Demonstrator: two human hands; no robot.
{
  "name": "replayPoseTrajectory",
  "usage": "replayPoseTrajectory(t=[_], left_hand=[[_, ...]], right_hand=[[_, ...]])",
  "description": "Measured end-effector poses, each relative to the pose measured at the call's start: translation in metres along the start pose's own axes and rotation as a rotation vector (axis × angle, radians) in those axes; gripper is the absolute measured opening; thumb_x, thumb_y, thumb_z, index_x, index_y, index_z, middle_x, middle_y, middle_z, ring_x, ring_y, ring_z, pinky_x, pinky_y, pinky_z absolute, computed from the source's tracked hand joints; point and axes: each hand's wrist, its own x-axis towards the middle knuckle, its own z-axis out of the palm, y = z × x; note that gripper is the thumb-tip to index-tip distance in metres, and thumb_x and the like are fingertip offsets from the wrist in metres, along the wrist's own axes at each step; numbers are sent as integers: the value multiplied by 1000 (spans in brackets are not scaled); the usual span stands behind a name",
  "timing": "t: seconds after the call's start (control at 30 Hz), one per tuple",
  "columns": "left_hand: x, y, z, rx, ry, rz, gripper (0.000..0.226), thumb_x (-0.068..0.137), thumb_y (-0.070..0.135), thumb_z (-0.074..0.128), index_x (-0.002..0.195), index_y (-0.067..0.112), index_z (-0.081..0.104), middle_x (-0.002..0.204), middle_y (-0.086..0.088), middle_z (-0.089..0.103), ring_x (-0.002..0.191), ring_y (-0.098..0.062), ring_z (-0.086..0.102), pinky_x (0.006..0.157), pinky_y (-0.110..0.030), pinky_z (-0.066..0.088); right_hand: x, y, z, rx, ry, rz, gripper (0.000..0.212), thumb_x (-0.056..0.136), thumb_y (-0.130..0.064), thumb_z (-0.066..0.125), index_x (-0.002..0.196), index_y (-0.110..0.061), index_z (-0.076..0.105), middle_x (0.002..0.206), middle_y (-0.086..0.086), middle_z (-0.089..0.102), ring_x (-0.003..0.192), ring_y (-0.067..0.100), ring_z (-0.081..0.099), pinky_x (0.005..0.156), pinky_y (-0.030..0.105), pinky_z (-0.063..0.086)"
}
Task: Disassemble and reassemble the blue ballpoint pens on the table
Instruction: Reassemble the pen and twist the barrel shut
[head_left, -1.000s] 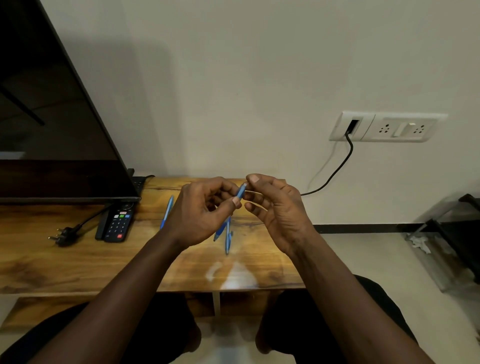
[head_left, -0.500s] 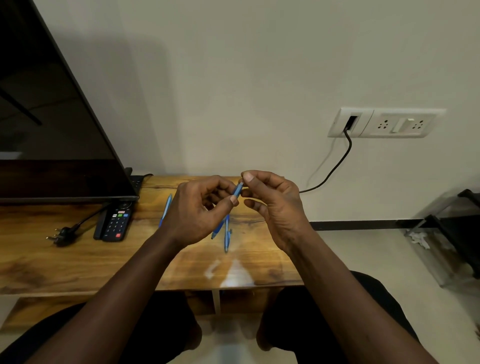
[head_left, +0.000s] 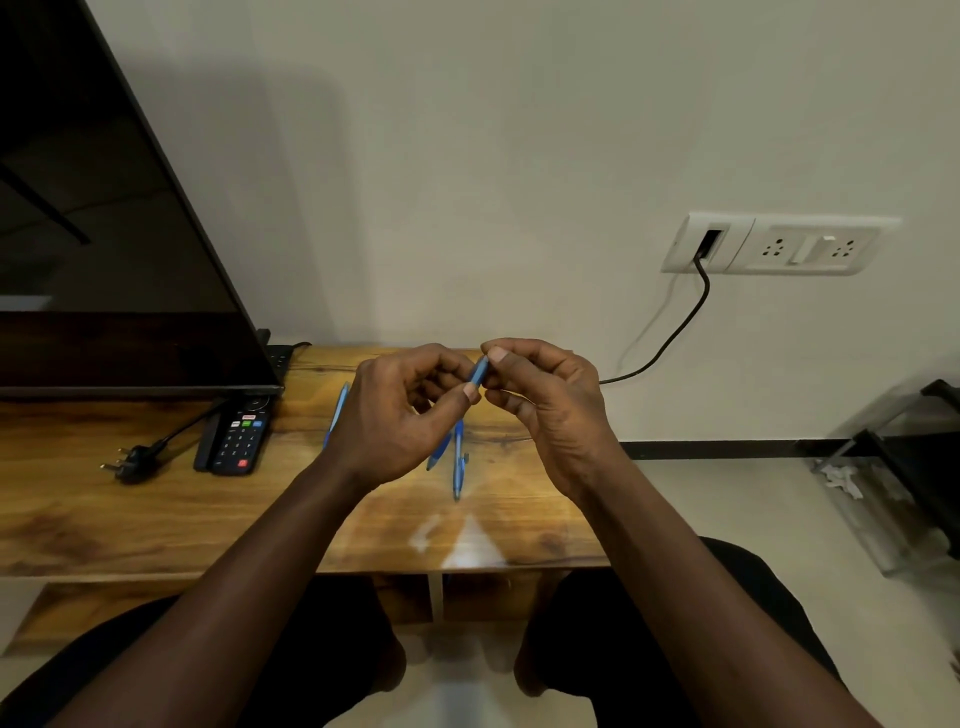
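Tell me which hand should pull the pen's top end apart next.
Right. The right hand already pinches the upper tip of the blue pen, while the left hand grips its lower barrel, steadying it.

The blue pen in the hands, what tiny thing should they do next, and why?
Probably twist or pull the blue pen apart at its top end. Both the left hand and right hand pinch it above the table, the right fingers on its tip.

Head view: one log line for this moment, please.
left hand: grip on blue pen | right hand: pinching pen's upper end | pen held above table | remote untouched
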Motion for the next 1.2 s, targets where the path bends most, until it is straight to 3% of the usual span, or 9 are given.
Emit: replayPoseTrajectory(t=[0.1, 0.2, 0.5, 0.83, 0.93, 1.07, 1.2], left_hand=[[0, -2, 0, 1, 3, -15, 13, 96, 14, 71, 108, 14, 75, 88, 6, 76, 80, -17, 75, 66, -42, 61], [0, -3, 0, 0, -1, -35, 13, 97, 13, 71, 110, 14, 75, 89, 5, 77, 82, -16, 75, 69, -42, 62], [1, -5, 1, -18, -9, -43, 18, 97, 13, 72, 115, 14, 76, 94, 5, 78, 87, -14, 76, 76, -39, 64], [4, -8, 8, -22, -14, -27, 19, 97, 9, 72, 115, 11, 76, 97, 4, 77, 90, -10, 75, 78, -24, 61], [5, -9, 12, -13, -22, -44, 18, 96, 11, 74, 114, 12, 76, 97, 5, 77, 91, -10, 75, 79, -26, 61], [6, -16, 15, 46, -10, -112, 15, 98, 26, 72, 110, 19, 78, 96, 11, 77, 91, -6, 73, 76, -27, 61], [6, -31, 18, 147, -39, -260, 16, 100, 33, 68, 109, 23, 77, 98, 14, 76, 92, -1, 70, 77, -19, 55]], right_hand=[[0, 1, 0, -75, -5, -36, 15, 94, -12, 69, 106, -8, 77, 103, 12, 76, 103, 28, 70, 90, 40, 57], [-1, -1, 1, -154, -17, -87, 16, 95, -11, 68, 108, -8, 76, 104, 8, 77, 105, 23, 71, 86, 34, 58], [-1, 1, 3, -315, 24, -164, 18, 91, -14, 75, 108, -14, 77, 95, 3, 77, 89, 13, 73, 79, 27, 57], [0, 3, -5, -341, 2, -136, 19, 92, -12, 73, 111, -9, 76, 98, -3, 78, 93, 9, 74, 77, 21, 56], [1, 7, -9, -286, 22, -87, 18, 92, -12, 74, 109, -9, 76, 98, -5, 77, 93, 7, 73, 74, 18, 55], [7, 11, -11, -299, 70, -52, 13, 91, -15, 74, 103, -10, 76, 94, -5, 77, 93, 9, 73, 76, 23, 57], [20, 16, -12, -373, 157, -23, 11, 89, -20, 78, 97, -14, 74, 90, 3, 77, 90, 16, 74, 83, 38, 61]])
